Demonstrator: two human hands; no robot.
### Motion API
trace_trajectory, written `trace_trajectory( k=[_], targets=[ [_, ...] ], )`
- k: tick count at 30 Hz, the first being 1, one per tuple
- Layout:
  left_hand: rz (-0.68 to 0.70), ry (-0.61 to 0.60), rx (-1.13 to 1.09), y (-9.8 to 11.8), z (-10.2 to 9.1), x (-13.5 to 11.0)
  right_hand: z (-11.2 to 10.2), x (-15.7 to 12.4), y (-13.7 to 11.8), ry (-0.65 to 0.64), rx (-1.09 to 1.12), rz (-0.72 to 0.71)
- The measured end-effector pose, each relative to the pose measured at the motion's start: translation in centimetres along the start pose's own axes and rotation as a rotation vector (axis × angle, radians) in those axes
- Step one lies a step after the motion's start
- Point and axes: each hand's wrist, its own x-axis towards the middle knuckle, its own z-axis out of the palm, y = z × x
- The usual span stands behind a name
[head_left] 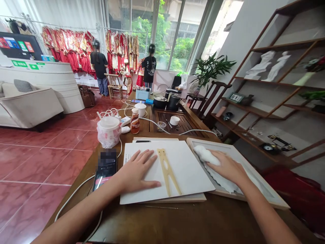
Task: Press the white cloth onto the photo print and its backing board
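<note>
My left hand [137,169] lay spread flat and empty on a white board [193,176] at lower centre, its fingertips just left of a pale wooden forked strip [166,169], whose long axis ran from the board's far side toward me, slanting slightly right. My right hand [228,167], farther from the strip, pressed palm-down on a bunched white cloth [207,157] in a wooden picture frame [250,162]; whether it gripped the cloth, I could not tell.

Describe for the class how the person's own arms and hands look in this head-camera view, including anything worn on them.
The left hand and right hand are bare, with no gloves, and no rings show. The left forearm and right forearm have no sleeves, watches, bands or attached cables.
</note>
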Motion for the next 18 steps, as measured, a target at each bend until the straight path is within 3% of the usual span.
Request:
trace_trajectory(
  k=[5, 7, 9, 13, 18],
  targets=[
    [0.005, -0.026, 0.005, -0.3, -0.3, -0.1, -3.3, 0.4, -0.8, 0.080, -0.031, -0.033],
    [0.003, -0.027, 0.015, -0.3, -0.3, -0.1, -4.1, 0.7, -2.5, 0.187, 0.008, -0.134],
    [-0.007, -0.012, 0.025, -0.4, -0.3, -0.2, -4.4, 1.0, -5.0, 0.188, 0.031, -0.228],
    [-0.031, 0.006, 0.035, -0.6, -0.2, -0.2, -3.0, 2.1, -11.0, 0.048, 0.029, -0.595],
    [-0.035, 0.021, 0.004, -0.8, 0.0, -0.2, 0.3, 3.4, -15.4, -0.122, 0.067, -0.749]
  ],
)
